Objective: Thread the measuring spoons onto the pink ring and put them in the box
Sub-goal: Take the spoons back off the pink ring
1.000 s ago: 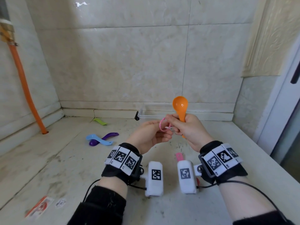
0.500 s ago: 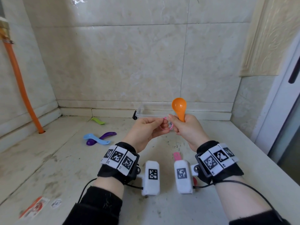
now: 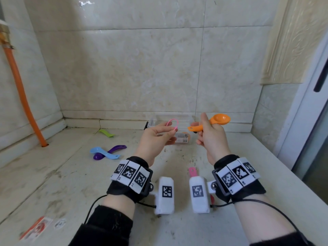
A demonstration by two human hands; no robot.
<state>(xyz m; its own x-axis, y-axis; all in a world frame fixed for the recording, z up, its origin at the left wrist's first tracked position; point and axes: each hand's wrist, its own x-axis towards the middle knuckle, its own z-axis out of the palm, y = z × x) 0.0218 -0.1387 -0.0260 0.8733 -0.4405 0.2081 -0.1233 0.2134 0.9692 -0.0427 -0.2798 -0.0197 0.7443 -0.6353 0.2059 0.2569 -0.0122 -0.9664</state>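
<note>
1. Pink ring (image 3: 172,123): ctr of frame, up in the air. Its lower right edge is pinched btwn thumb & forefinger of the left hand (image 3: 154,139); the rest of the loop stands free above the fingers. Can't tell if its split is open.
2. Orange spoon (image 3: 212,123): just right of the ring, not touching it. Right hand (image 3: 211,141) has its fingers curled round the mid-handle. Bowl points right, handle end points left at the ring, w/ a small gap btwn them.
3. Step in hand, prob.: get the handle-end hole onto the ring. Nothing looks threaded yet, so the task is early.
4. To do it well:
   - Hold the ring steady & turn it so the split faces the spoon.
   - Shift the right-hand grip toward the bowl so the handle tip is bare.
   - Bring the tip in level, hook the hole over the ring end, then run the spoon round away from the split.
   - The hole itself is too small to see here.
5. Box (image 3: 188,119): clear, on the desk (image 3: 53,174) behind both hands, by the back wall. Lid state unclear.
6. Other spoons on the desk:
   - Green spoon (image 3: 106,133), left of ctr near the wall.
   - Blue spoon (image 3: 106,154) lying across the purple spoon (image 3: 118,148), mid-left.
   - Pink spoon (image 3: 192,172), handle only, showing btwn the wrists, lower ctr.
7. Risk: the thin ring may twist or slip from the pinch when pushed.
</note>
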